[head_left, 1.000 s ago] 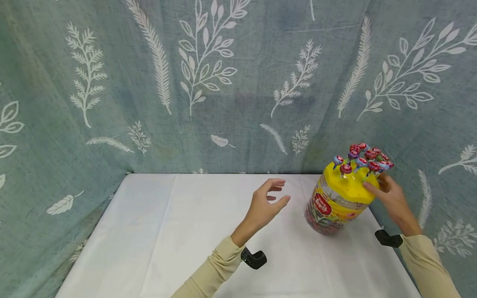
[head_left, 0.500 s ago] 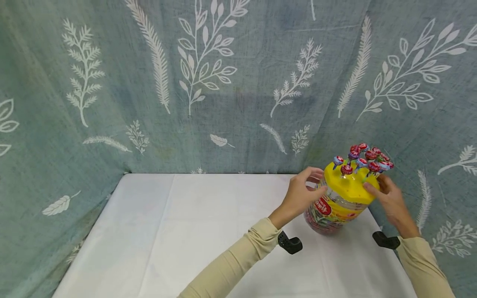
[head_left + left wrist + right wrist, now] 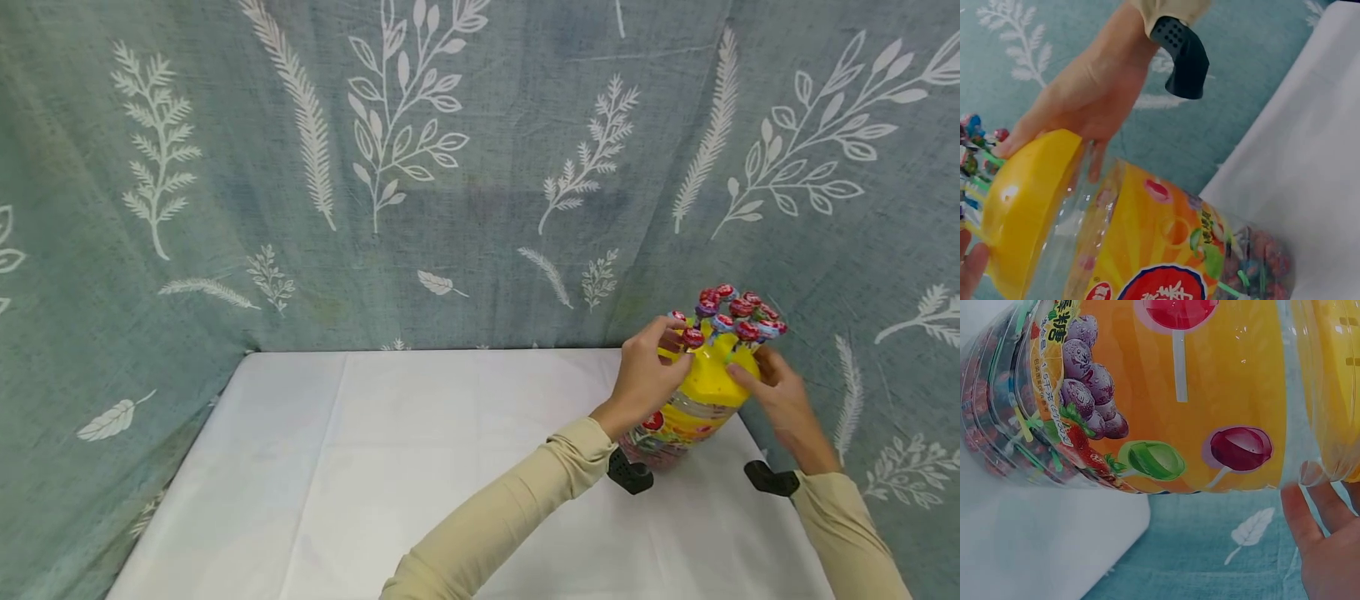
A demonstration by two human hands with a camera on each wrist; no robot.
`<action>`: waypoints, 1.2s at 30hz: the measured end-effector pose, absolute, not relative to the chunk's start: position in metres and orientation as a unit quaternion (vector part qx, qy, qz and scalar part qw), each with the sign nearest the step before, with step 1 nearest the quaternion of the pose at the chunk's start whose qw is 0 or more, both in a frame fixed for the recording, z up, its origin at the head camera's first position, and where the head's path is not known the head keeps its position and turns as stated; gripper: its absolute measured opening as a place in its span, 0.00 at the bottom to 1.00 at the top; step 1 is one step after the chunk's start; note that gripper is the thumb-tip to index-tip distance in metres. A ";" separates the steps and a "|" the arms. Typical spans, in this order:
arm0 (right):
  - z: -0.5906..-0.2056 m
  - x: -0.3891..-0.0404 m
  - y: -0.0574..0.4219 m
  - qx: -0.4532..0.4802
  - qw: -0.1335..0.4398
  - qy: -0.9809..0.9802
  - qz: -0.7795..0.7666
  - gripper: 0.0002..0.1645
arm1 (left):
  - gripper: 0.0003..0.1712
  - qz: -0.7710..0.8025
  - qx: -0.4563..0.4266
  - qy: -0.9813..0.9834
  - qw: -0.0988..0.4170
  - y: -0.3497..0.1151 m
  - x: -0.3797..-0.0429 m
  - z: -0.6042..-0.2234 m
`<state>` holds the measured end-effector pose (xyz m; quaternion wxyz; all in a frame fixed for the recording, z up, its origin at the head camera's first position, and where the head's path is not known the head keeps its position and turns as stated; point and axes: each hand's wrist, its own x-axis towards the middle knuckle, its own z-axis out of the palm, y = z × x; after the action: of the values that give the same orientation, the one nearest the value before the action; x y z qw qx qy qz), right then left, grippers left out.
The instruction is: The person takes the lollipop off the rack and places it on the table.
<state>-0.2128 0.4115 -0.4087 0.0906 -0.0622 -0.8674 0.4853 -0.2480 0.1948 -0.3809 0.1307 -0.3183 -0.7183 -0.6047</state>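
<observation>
A clear plastic jar (image 3: 660,433) of lollipops, with a yellow lid (image 3: 712,379), leans at the table's right side. Several wrapped lollipops (image 3: 740,308) stick up from the lid by their sticks. My right hand (image 3: 787,408) grips the lid's right side, thumb on top and fingers round the far side; in the left wrist view its thumb presses the lid. My left hand (image 3: 645,375) is at the lid's left front, thumb and fingers parted around a red lollipop (image 3: 692,337). Only its fingertips (image 3: 972,269) enter the left wrist view.
The jar's orange label (image 3: 1210,394) shows fruit and candy pictures, with more lollipops (image 3: 997,425) inside near the bottom. A white cloth covers the table (image 3: 420,475). Green leaf-patterned curtain (image 3: 480,208) hangs behind and along both sides.
My left hand has moved right from over the table to the lollipops on the lid. My right hand and the tilted jar stay nearly in place.
</observation>
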 end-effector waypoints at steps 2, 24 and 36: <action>-0.408 -0.213 0.412 -0.062 0.092 -0.869 0.483 0.45 | 0.16 -0.600 -0.317 -0.718 0.155 0.200 -0.249 -0.381; -0.410 -0.214 0.415 -0.048 0.103 -0.862 0.494 0.43 | 0.17 -0.591 -0.352 -0.700 0.196 0.193 -0.252 -0.371; -0.409 -0.212 0.414 -0.053 0.097 -0.863 0.493 0.45 | 0.17 -0.594 -0.370 -0.685 0.203 0.166 -0.251 -0.365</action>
<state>-0.2115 0.4138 -0.4086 0.0965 -0.0534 -0.8631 0.4929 -0.2514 0.1660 -0.3648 0.2026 -0.3704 -0.6847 -0.5940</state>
